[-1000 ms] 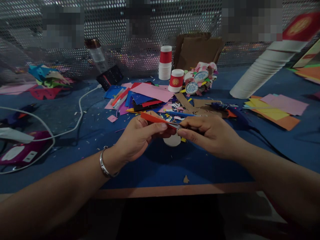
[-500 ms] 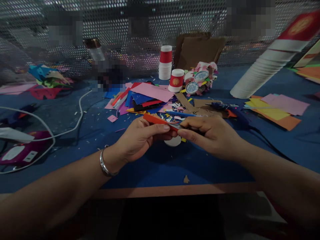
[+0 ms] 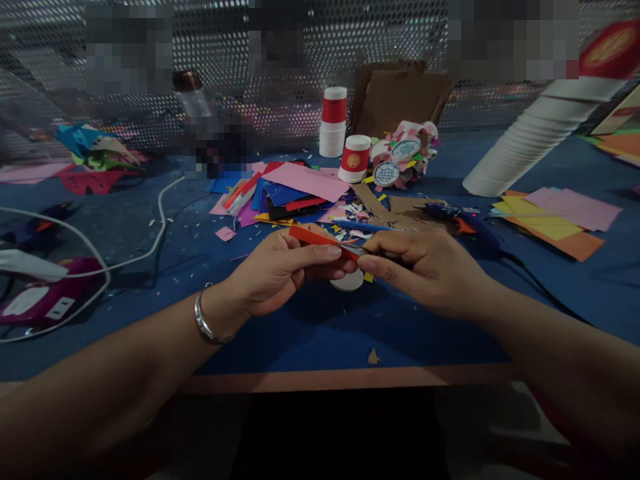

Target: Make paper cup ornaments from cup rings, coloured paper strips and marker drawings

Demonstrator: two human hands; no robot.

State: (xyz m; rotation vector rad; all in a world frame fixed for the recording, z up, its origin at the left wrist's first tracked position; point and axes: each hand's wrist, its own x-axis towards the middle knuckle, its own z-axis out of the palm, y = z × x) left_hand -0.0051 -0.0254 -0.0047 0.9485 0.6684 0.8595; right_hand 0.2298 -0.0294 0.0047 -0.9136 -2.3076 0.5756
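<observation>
My left hand (image 3: 287, 263) pinches a folded piece of orange paper (image 3: 313, 236) between thumb and fingers. In my right hand (image 3: 425, 270) is a pair of scissors (image 3: 353, 251); its silver blades meet the paper's right end, while the handles are hidden by my fingers. Both hands are held above the table's near half, close together. Below them lies a white paper disc (image 3: 347, 281), partly covered by my fingers. Just behind my hands are small paper scraps (image 3: 357, 215) and a blue pencil-like stick (image 3: 361, 226).
Coloured paper sheets (image 3: 307, 179) lie behind my hands. Paper cups (image 3: 355, 160) stand farther back, and a tall leaning cup stack (image 3: 537, 130) is at right. A glue gun (image 3: 475, 230) with a black cord lies at right. A white cable (image 3: 161, 220) and a purple power box (image 3: 55, 293) occupy the left.
Both hands stay nearly in place, still holding the paper and scissors. The blades sit at a slightly different angle at the paper's right end. The whole view has shifted a little.
</observation>
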